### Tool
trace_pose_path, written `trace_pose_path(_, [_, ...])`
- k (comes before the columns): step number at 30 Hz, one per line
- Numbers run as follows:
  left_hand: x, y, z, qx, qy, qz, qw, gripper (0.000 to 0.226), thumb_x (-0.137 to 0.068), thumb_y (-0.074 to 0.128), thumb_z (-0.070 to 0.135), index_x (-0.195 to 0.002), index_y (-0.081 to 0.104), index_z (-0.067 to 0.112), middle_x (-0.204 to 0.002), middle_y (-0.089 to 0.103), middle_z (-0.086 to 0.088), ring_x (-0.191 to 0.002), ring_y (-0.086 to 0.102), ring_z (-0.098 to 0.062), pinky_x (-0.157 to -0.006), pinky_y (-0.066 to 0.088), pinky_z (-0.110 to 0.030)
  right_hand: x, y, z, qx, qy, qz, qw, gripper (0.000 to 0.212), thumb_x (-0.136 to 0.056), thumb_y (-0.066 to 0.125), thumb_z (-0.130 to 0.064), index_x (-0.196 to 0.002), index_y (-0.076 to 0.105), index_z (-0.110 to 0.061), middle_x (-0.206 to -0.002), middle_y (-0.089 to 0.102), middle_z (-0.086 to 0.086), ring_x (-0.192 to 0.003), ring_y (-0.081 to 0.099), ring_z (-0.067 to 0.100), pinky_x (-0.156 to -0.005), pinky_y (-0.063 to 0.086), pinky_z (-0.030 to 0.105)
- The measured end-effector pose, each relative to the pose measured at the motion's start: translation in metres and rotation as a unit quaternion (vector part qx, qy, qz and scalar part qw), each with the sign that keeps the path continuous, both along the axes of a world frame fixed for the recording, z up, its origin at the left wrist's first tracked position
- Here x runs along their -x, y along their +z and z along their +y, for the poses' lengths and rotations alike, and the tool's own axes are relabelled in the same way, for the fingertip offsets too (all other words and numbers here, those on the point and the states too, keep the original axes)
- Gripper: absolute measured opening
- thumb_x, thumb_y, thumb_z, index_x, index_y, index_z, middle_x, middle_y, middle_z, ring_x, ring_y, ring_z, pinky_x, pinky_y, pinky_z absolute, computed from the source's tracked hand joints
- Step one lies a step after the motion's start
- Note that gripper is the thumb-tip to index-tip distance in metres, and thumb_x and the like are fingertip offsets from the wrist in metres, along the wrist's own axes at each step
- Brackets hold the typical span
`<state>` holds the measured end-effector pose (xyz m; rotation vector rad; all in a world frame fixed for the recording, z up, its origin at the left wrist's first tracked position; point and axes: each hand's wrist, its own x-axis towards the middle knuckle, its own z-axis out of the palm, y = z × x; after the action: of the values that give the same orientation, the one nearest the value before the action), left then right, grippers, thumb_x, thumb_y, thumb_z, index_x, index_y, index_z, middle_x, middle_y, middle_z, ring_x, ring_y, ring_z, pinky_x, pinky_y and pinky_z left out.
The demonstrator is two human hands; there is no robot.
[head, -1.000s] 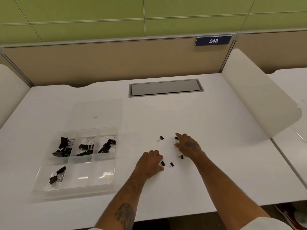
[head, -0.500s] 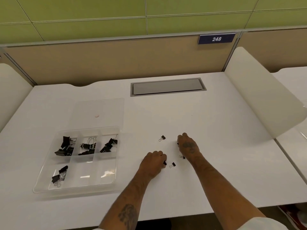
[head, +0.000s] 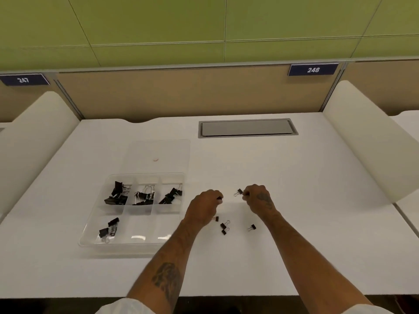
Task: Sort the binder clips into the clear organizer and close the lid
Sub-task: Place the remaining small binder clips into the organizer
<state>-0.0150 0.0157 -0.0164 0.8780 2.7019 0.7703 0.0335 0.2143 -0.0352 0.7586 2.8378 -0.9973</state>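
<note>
The clear organizer point(head: 90, 240) sits at the left of the white desk, with its lid point(head: 158, 152) lying open flat behind it. Black binder clips point(head: 145, 196) fill the three back compartments, and a few point(head: 108, 228) lie in the front left one. Several small loose clips point(head: 224, 228) lie on the desk between my forearms, one point(head: 251, 227) further right. My left hand point(head: 204, 208) is curled, pinching a small black clip point(head: 219, 198). My right hand point(head: 257, 198) is curled with a small clip point(head: 239, 192) at its fingertips.
A grey cable hatch point(head: 247, 128) is set into the desk at the back. White curved dividers stand at the left point(head: 34, 137) and right point(head: 371, 141). The desk's front edge runs just below my forearms.
Both hands have lifted off the desk and moved away from me, each with a small clip. The view has swung left and up.
</note>
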Motion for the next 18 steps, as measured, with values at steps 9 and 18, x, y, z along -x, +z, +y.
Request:
trace_pose_path(9, [0.022,0.025,-0.12,-0.095,0.11,-0.035,0.989,0.013,-0.095,0.054,0.023,-0.104,0.062,0.019,-0.084,0.069,0.003,-0.079,0.064,-0.015,-0.073,0.05,-0.031,0.031,0.031,-0.13,0.12,0.033,0.07,0.99,0.011,-0.084,0.06,-0.015,-0.079,0.069,-0.013,-0.078,0.069,0.003,-0.068,0.068,0.018,-0.066,0.055,0.034])
trace_pose_path(18, [0.029,0.012,-0.245,-0.046,0.117,-0.003,0.992,0.012,-0.092,0.057,0.025,-0.083,0.065,0.027,-0.077,0.064,0.012,-0.071,0.058,-0.006,-0.064,0.046,-0.026,0.04,0.04,-0.255,0.13,0.092,0.097,0.982,0.012,-0.085,0.063,-0.015,-0.081,0.073,-0.01,-0.074,0.067,0.0,-0.066,0.063,0.011,-0.061,0.048,0.022])
